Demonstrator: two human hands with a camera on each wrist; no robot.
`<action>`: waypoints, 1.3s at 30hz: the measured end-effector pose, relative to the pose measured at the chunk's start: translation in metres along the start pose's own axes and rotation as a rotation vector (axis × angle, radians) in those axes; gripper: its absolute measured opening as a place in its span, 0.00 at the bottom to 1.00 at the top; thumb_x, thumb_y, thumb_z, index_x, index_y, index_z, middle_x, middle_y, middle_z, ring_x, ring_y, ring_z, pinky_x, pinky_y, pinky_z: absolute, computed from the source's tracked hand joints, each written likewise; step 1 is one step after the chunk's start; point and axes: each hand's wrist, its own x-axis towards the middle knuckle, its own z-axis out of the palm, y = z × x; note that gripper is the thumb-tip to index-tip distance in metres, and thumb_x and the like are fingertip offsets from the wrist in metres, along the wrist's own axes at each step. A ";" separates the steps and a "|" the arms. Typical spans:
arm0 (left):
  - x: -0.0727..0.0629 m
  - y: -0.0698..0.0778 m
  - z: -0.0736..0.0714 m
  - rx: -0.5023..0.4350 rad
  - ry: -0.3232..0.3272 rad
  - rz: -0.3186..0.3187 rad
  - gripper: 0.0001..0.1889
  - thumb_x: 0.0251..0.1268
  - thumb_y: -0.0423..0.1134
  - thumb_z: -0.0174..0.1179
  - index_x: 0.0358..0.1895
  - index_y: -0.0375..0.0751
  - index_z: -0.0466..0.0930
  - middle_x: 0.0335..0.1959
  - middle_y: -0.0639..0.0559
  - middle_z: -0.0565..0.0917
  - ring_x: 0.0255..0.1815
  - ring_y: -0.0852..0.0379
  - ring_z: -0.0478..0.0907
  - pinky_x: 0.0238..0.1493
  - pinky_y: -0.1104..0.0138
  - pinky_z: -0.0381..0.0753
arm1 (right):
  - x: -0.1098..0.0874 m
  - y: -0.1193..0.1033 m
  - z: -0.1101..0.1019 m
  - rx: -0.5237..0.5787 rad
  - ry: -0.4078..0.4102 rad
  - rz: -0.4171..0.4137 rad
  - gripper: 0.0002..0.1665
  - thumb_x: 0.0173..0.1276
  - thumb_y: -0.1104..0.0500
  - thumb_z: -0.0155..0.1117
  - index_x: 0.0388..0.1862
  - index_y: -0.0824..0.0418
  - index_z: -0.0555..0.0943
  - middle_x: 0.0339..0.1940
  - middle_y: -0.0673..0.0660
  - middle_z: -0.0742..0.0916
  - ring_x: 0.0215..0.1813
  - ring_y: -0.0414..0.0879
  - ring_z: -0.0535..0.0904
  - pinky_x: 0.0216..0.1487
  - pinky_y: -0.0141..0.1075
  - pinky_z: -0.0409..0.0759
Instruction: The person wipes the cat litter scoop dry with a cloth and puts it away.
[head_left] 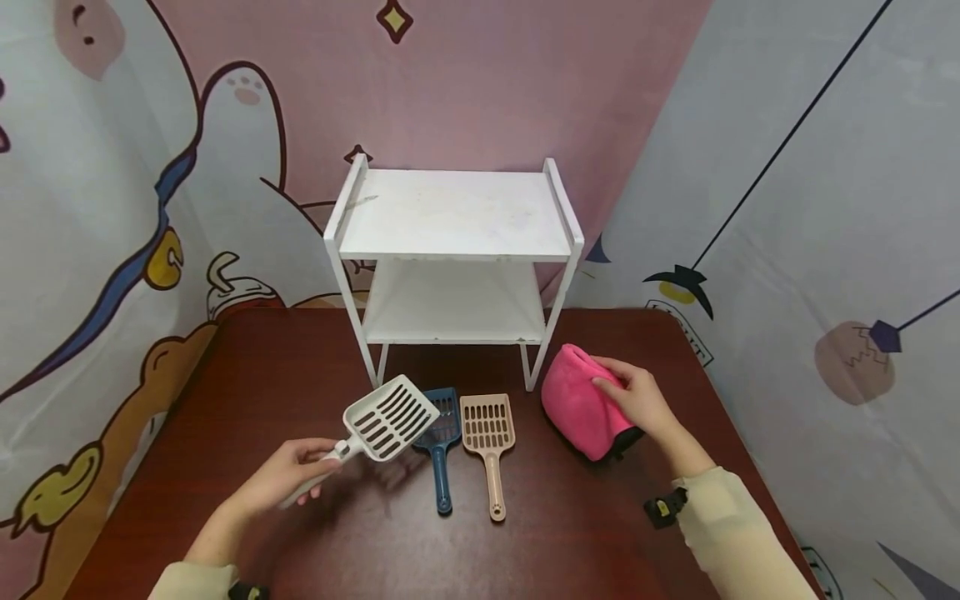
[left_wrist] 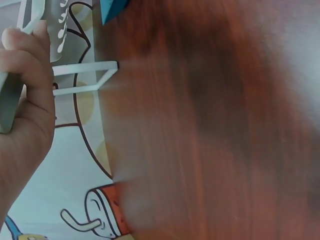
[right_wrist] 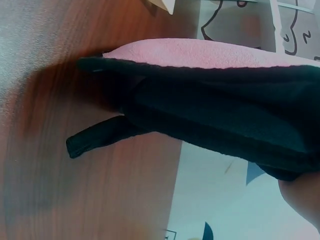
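My left hand [head_left: 281,479] grips the handle of a white litter scoop [head_left: 392,418], its slotted head raised above the table and partly covering a blue litter scoop [head_left: 441,467]. To the right of the blue one lies a beige litter scoop [head_left: 489,433]. In the left wrist view, my left hand [left_wrist: 25,85] is cut off by the frame edge. My right hand [head_left: 633,396] pinches a pink soft fabric item [head_left: 577,400]. Seen from the right wrist, this item's dark inside [right_wrist: 215,110] and a short black strap [right_wrist: 100,136] show; its exact kind I cannot tell.
A white two-tier shelf [head_left: 457,212] stands at the back of the dark brown table [head_left: 360,550]. Behind and to the sides hangs a cartoon-printed cloth [head_left: 480,83]. A black device [head_left: 665,507] is on the right wrist.
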 end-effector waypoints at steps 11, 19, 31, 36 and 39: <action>0.021 0.019 0.010 0.031 -0.079 0.046 0.25 0.65 0.38 0.58 0.58 0.20 0.67 0.31 0.47 0.82 0.15 0.64 0.72 0.14 0.71 0.73 | -0.001 -0.014 -0.010 0.008 -0.028 -0.016 0.24 0.66 0.55 0.61 0.59 0.62 0.75 0.34 0.63 0.84 0.19 0.38 0.73 0.23 0.31 0.75; 0.037 0.034 0.023 0.085 -0.134 0.068 0.23 0.65 0.38 0.57 0.57 0.24 0.70 0.26 0.49 0.79 0.13 0.63 0.71 0.14 0.71 0.72 | 0.000 -0.029 -0.012 0.018 -0.037 -0.045 0.23 0.66 0.56 0.62 0.58 0.62 0.76 0.37 0.63 0.84 0.22 0.39 0.74 0.25 0.31 0.75; 0.063 0.058 0.043 0.104 -0.218 0.089 0.21 0.65 0.38 0.56 0.56 0.26 0.72 0.24 0.53 0.78 0.13 0.63 0.69 0.12 0.73 0.67 | 0.000 -0.060 -0.016 0.090 -0.083 -0.121 0.20 0.67 0.56 0.60 0.56 0.61 0.77 0.38 0.61 0.83 0.26 0.41 0.76 0.27 0.32 0.78; 0.071 0.064 0.049 0.105 -0.238 0.090 0.21 0.66 0.36 0.56 0.58 0.25 0.71 0.26 0.52 0.79 0.14 0.63 0.70 0.12 0.72 0.67 | 0.002 -0.077 -0.012 0.167 -0.157 -0.113 0.20 0.67 0.57 0.59 0.57 0.63 0.76 0.37 0.64 0.82 0.26 0.42 0.78 0.27 0.33 0.80; 0.075 0.068 0.051 0.104 -0.245 0.084 0.22 0.66 0.36 0.55 0.59 0.26 0.70 0.26 0.52 0.79 0.14 0.63 0.69 0.12 0.73 0.66 | 0.004 -0.085 -0.007 0.193 -0.202 -0.130 0.20 0.68 0.59 0.59 0.56 0.64 0.76 0.38 0.64 0.83 0.27 0.41 0.78 0.28 0.33 0.79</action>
